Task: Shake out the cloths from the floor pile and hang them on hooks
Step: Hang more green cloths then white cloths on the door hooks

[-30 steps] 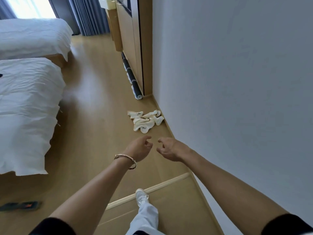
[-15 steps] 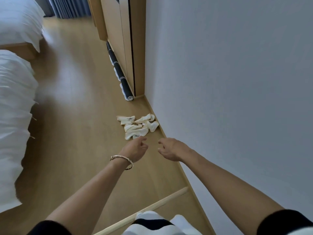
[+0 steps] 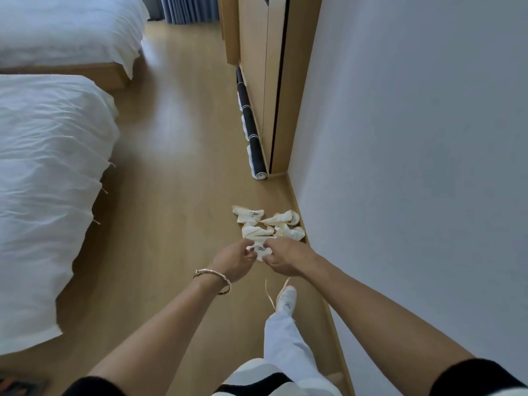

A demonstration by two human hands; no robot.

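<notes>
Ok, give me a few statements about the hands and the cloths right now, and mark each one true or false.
1. The left hand and the right hand both hold one white cloth between them. True.
2. The cloth pile lies on the bed. False: it lies on the floor, right beside the wall.
3. The bracelet is on the right wrist. False: it is on the left wrist.
4. A dark roll lies on the floor along the base of the wardrobe. True.
</notes>
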